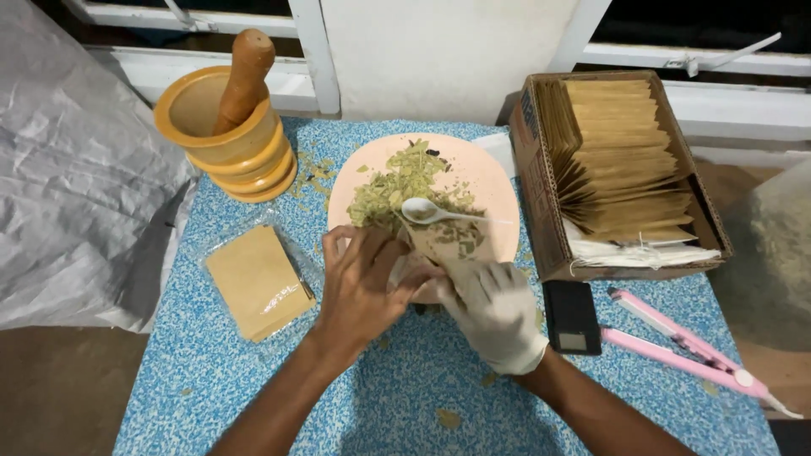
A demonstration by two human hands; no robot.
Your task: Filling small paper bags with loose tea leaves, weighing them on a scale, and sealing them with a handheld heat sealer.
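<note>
My bare left hand (359,283) and my white-gloved right hand (497,312) meet over the near edge of a pale pink plate (490,181). Together they grip a small brown paper pouch (439,245) with dried leaf bits at its mouth. The plate carries a heap of crushed green-brown dried leaves (393,190). A white plastic spoon (435,211) rests on the leaves just beyond the pouch.
A wooden mortar with pestle (228,127) stands at the back left. A clear packet of brown pouches (258,283) lies left. A cardboard box of pouches (617,169) sits right, with a small black scale (572,317) and a pink sealing tool (693,350) nearer.
</note>
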